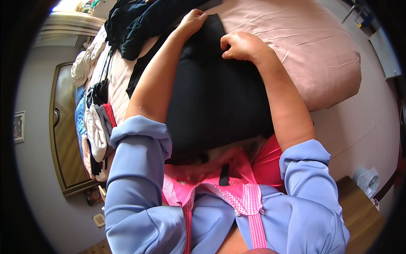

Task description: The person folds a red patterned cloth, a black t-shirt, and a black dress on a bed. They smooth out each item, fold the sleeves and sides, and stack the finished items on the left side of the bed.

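A large black garment [220, 99] lies spread over the bed's near edge and hangs down in front of me; its exact kind is hard to make out. My left hand [193, 22] is closed on its far left part. To the right, thumb and bent fingers of my right hand [245, 45] pinch the garment's right edge, lower than the left hand. Between the two hands a narrower end of the cloth points away from me. Another piece of black cloth [144, 70] shows beyond my left forearm.
A pink-sheeted bed [313, 55] fills the far side. Dark clothes [139, 25] are heaped at its far left. Several folded garments, white [96, 131] and red [109, 114] among them, line the left edge. A wooden surface [359, 207] is at lower right, beside a clear plastic bag [367, 182].
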{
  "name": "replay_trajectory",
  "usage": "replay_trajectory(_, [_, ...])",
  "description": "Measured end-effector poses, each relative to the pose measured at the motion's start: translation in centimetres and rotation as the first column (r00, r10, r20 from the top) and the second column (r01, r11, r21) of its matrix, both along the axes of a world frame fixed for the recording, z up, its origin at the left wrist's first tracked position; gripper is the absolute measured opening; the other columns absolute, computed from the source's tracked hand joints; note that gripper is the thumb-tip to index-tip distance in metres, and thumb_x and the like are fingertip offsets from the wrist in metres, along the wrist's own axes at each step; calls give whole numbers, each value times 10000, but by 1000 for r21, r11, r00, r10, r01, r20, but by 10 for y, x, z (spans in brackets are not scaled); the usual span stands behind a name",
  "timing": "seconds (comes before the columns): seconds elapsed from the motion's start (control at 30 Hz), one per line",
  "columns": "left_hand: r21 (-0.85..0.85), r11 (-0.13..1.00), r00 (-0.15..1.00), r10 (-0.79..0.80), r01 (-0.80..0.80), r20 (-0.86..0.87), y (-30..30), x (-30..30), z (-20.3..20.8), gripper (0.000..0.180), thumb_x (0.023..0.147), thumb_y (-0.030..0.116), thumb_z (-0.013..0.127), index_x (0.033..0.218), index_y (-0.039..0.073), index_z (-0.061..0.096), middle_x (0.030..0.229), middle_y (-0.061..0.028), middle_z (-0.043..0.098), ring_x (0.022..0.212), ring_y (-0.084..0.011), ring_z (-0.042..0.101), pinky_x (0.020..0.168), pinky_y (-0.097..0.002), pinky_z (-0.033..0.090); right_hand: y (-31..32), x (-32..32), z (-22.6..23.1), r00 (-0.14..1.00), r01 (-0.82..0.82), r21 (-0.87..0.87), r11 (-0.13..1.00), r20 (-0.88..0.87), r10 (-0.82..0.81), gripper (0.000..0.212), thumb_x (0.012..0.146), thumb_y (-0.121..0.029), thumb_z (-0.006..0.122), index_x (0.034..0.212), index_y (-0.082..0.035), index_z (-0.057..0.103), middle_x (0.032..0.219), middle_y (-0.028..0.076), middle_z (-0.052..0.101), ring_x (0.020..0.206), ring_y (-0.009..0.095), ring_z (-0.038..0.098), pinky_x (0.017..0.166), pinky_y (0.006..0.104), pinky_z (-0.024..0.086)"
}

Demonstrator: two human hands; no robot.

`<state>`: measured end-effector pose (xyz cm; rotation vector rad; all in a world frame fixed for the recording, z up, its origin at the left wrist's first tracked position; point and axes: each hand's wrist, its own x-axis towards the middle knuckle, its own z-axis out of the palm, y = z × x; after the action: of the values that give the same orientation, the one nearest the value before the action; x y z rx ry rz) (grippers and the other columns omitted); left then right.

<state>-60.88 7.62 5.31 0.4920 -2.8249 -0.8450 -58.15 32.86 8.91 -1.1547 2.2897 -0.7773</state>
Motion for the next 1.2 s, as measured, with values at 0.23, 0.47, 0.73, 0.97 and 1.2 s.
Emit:
replay_trajectory(0.23, [-276,895,930,299,-351,-213,17,78,20,716,740,591,606,1072,-43,594,894,-199,665,921,-314,636,821,-371,480,5,-8,-6,999,-5,-50,999,-44,3,340,716,-192,678,1030,-75,620,925,114,651,879,240,619,772,341,480])
replay_trajectory(0.47, [438,833,940,318,-339,122,21,122,26,255,794,319,692,747,101,569,628,-2,501,555,-81,473,527,-208,426,5,-6,-1,998,-23,-58,998,-53,20,425,697,-103,684,1115,-90,605,1016,125,637,930,247,610,804,335,476])
replay_trajectory(0.73, [134,863,849,504,-487,-162,30,108,9,279,859,235,566,949,-22,508,854,-208,630,781,-313,637,650,-392,515,-4,-10,-20,999,-26,-81,996,-49,22,485,698,-40,623,1176,-113,588,1048,116,640,985,246,601,844,332,477])
replay_trajectory(0.97, [-561,745,907,421,-360,-22,57,122,19,360,817,205,612,1081,27,444,1032,-211,588,959,-352,604,789,-416,503,11,-5,1,996,-90,-38,995,9,90,413,740,-208,662,1135,-95,624,1095,123,635,1024,254,593,884,325,458])
replay_trajectory(1.2, [-589,807,850,-333,34,-408,89,77,12,216,845,138,516,1018,34,591,1038,-157,608,977,-341,571,850,-417,464,3,-5,7,992,37,-54,998,-121,-43,242,778,-259,607,945,-107,694,949,123,668,925,269,624,818,375,487])
